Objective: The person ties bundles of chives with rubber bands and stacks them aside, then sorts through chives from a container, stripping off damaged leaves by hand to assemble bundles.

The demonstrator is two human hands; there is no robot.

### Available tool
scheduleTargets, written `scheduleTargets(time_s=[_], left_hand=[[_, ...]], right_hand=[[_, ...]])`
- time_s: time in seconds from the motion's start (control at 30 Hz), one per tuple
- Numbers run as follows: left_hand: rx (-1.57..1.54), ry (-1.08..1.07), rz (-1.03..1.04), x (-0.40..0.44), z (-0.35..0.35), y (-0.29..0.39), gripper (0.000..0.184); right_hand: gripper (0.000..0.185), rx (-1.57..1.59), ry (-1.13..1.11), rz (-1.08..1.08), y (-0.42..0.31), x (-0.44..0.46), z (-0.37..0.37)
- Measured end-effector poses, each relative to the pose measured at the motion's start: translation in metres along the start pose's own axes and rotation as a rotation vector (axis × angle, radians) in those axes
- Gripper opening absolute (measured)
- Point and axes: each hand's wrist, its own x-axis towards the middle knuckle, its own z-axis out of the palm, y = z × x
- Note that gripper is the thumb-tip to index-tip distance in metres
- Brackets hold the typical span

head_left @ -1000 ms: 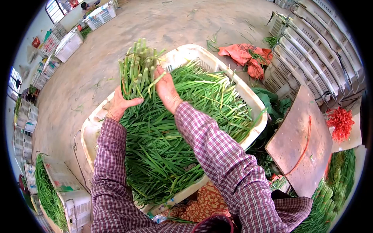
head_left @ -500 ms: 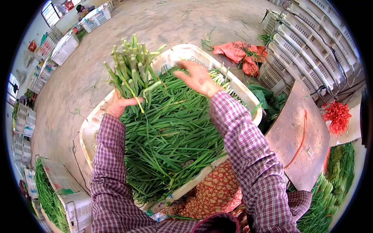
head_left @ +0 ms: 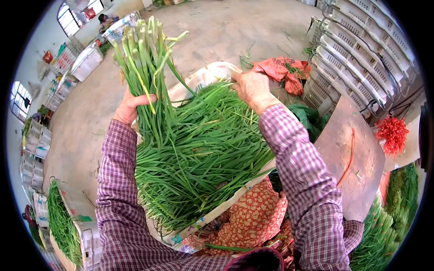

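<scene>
My left hand (head_left: 131, 106) is wrapped round a bunch of long green chive-like stalks (head_left: 143, 72), its thick cut ends pointing up and leaves hanging down. The bunch stands upright over the left side of a white plastic crate (head_left: 217, 70). Loose green leaves (head_left: 203, 153) fill the crate in a thick layer. My right hand (head_left: 254, 90) is at the crate's far right corner, fingers curled down by the rim and the leaf ends. What those fingers hold is hidden behind the hand.
A patterned red cloth (head_left: 253, 212) lies before the crate. To the right are a flat board (head_left: 350, 158) with a red strip, a bunch of red ties (head_left: 391, 135) and stacked white crates (head_left: 357, 58). An orange bag (head_left: 289, 72) is on the floor. Greens-filled crate (head_left: 68, 221) stands left.
My left hand has raised the bunch, showing more of its length. My right hand has moved right from above the leaves to the crate's far corner, and its spread fingers have curled.
</scene>
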Motion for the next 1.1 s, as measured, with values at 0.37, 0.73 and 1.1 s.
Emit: scheduleTargets(time_s=[0.37,0.73,1.1], left_hand=[[-0.583,-0.404,-0.009,-0.070,0.080,0.115,0.080],[-0.847,-0.478,-0.187,-0.208,0.206,0.102,0.074],[-0.787,-0.155,-0.485,-0.219,0.295,0.129,0.040]], right_hand=[[0.020,0.669,0.007,-0.457,-0.049,-0.109,-0.254],[0.027,1.110,-0.095,-0.121,-0.028,-0.225,-0.216],[0.107,1.704,-0.066,0.103,-0.021,-0.385,-0.130]])
